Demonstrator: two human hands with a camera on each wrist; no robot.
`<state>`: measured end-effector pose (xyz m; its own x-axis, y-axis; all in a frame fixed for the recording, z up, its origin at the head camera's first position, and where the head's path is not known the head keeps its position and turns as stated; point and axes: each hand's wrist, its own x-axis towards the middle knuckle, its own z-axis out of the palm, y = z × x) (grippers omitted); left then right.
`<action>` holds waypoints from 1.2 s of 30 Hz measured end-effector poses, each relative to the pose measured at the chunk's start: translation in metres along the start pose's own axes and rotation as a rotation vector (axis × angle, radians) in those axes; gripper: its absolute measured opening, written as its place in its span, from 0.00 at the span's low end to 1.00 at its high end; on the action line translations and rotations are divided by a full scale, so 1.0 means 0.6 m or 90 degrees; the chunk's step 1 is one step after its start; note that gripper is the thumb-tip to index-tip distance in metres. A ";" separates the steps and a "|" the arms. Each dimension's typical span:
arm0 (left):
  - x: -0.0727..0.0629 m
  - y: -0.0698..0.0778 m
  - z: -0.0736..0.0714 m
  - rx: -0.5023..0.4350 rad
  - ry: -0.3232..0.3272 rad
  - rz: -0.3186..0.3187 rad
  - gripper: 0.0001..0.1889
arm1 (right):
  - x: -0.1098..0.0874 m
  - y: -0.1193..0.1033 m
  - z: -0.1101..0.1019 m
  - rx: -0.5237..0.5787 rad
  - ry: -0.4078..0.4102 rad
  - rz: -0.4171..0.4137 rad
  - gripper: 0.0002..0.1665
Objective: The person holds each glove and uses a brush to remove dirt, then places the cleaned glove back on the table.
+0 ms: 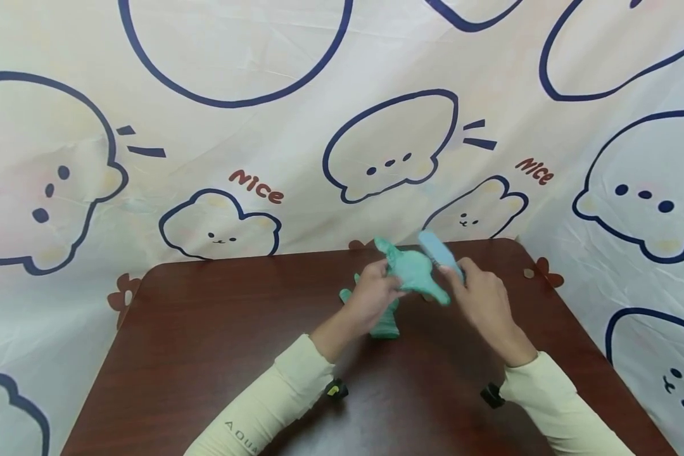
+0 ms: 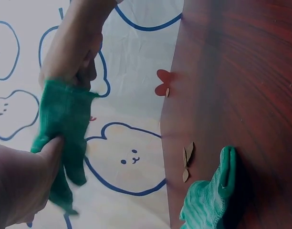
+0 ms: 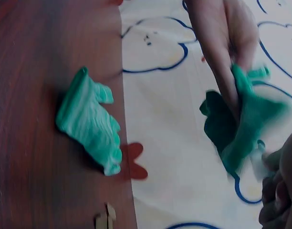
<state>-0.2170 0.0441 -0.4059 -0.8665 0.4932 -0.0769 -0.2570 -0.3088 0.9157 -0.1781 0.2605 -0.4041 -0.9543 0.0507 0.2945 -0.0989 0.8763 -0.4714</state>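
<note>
My left hand (image 1: 373,292) grips a green knit glove (image 1: 415,273) above the table, its fingers dangling in the left wrist view. Close beside it, my right hand (image 1: 486,304) holds a light-blue, paddle-shaped tool (image 1: 440,252) by its lower end. The tool's head is raised at the glove's right side; whether they touch I cannot tell. The tool is blurred in the right wrist view, and its exact kind is unclear. Below the hands, a second green glove (image 3: 88,126) lies on the table, partly hidden by my left hand in the head view.
The dark reddish-brown table (image 1: 205,354) ends at a pale cloth wall (image 1: 296,145) with blue cartoon outlines. Small brown pieces (image 2: 187,162) lie near the table's far edge. A black wrist device (image 1: 336,388) hangs under the left sleeve, another (image 1: 492,396) under the right.
</note>
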 end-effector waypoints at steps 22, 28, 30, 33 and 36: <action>-0.001 0.005 0.003 -0.040 0.015 -0.031 0.32 | -0.023 -0.033 0.009 -0.021 -0.008 -0.068 0.23; -0.002 -0.002 0.004 -0.048 0.002 -0.023 0.31 | -0.013 -0.015 0.008 -0.018 0.004 -0.031 0.30; -0.002 0.000 0.004 -0.051 0.002 -0.017 0.31 | -0.010 -0.014 0.007 -0.012 0.011 -0.031 0.31; -0.003 0.005 0.006 -0.056 0.005 -0.013 0.30 | -0.009 -0.018 0.007 -0.014 0.031 -0.040 0.31; -0.007 0.010 0.006 -0.056 0.008 -0.004 0.29 | -0.014 -0.026 0.006 -0.026 0.068 -0.073 0.26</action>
<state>-0.2135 0.0431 -0.3989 -0.8699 0.4855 -0.0871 -0.2977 -0.3760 0.8775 -0.1694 0.2447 -0.4019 -0.9016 -0.0017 0.4325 -0.1915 0.8982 -0.3956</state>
